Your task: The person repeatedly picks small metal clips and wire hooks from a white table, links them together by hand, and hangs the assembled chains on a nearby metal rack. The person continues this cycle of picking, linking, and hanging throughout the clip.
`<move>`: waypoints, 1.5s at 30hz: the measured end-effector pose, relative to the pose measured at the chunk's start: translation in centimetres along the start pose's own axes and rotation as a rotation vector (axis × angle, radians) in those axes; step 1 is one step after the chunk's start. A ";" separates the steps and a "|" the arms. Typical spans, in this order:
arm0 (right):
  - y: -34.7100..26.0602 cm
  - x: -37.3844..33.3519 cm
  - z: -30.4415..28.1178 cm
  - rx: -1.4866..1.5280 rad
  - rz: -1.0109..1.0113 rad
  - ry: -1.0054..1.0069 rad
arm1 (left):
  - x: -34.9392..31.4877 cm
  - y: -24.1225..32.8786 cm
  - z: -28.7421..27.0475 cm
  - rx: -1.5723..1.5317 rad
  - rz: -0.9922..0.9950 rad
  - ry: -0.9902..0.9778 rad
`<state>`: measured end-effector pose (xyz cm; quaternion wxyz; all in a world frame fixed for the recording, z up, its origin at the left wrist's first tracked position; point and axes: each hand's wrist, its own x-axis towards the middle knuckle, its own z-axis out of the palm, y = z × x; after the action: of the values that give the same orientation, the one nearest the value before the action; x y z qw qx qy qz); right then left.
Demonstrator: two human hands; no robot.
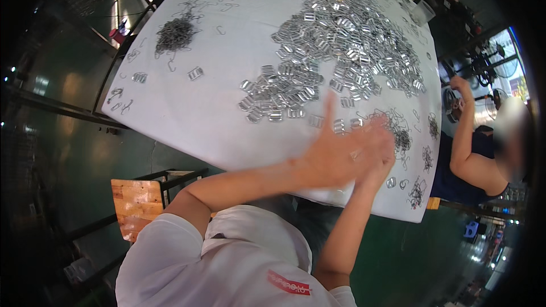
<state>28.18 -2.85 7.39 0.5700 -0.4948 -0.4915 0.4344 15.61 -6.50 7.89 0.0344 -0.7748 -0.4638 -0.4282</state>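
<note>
The person's two bare hands meet low over the near part of a white-covered tabletop point(199, 119), both smeared by blur. The left grip point(340, 158) lies across the right grip point(382, 156), its thumb raised well clear of the palm and pointing away from the body. The fingers of the two overlap, so I cannot tell whether either is spread or pinching something between them.

Just beyond the raised thumb, a few silver metal buckles lie singly. Farther out, a wide pile of buckles point(358, 34) spreads ahead of the hands, with a smaller group of buckles point(284, 88) ahead and to the left of them. Just right of the right grip sits a tangled cluster of thin wire hooks point(402, 139); more small bunches of hooks point(417, 193) lie farther right, along the table's edge. A lone buckle point(391, 182) rests close to the right wrist.

Well to the left of the hands and farther out is a dense dark heap of hooks point(174, 35), with a loose buckle point(195, 73) nearer. A wooden chair point(136, 207) stands on the floor, left of the hands and nearer the body. A co-worker point(462, 150) sits right of them, past the edge.
</note>
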 end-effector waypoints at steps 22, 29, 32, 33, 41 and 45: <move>-1.7 -6.6 -6.2 0.095 0.033 -0.076 | -7.5 -9.2 -3.6 -0.283 -0.825 0.174; -2.1 -6.6 -4.7 0.071 0.001 -0.111 | -1.9 -2.9 -4.6 -0.896 -0.786 -0.051; -2.1 -5.9 -3.8 -0.003 -0.081 -0.109 | -0.7 -1.1 -4.2 -0.937 -0.780 -0.128; -2.1 -5.7 -3.5 -0.002 -0.102 -0.123 | -0.5 -0.7 -4.1 -0.937 -0.796 -0.167; -3.0 -4.8 -2.4 0.040 -0.128 -0.064 | 0.7 1.0 -4.4 -0.927 -0.730 -0.102; -2.9 -4.5 -2.3 0.001 -0.093 -0.061 | 1.0 1.4 -4.1 -0.898 -0.700 -0.079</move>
<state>29.86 -7.98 9.62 0.5745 -0.4576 -0.5310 0.4227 14.23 -8.41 11.70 -0.4593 -0.5290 -0.4664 -0.5400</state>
